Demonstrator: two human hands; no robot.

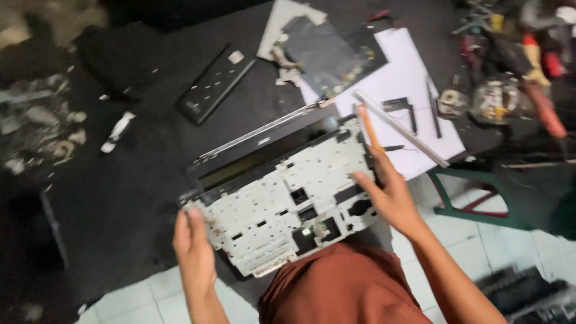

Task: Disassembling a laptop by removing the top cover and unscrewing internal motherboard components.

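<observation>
Both hands, left hand at 7 o'clock and right hand at 3 with an orange screwdriver, grip the opened laptop chassis; panels already removed, dismantling apparently midway.

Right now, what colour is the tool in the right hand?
Orange tool, held in the right hand; head view.

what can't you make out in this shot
Head view only:
- Heap at the left edge: motion blur, cut off by the frame.
- Tool pile, top right: blurred, items overlap.
- Left hand fingertips: hidden behind the white panel.
- Right hand grip on the orange-handled tool: blurred.
</observation>
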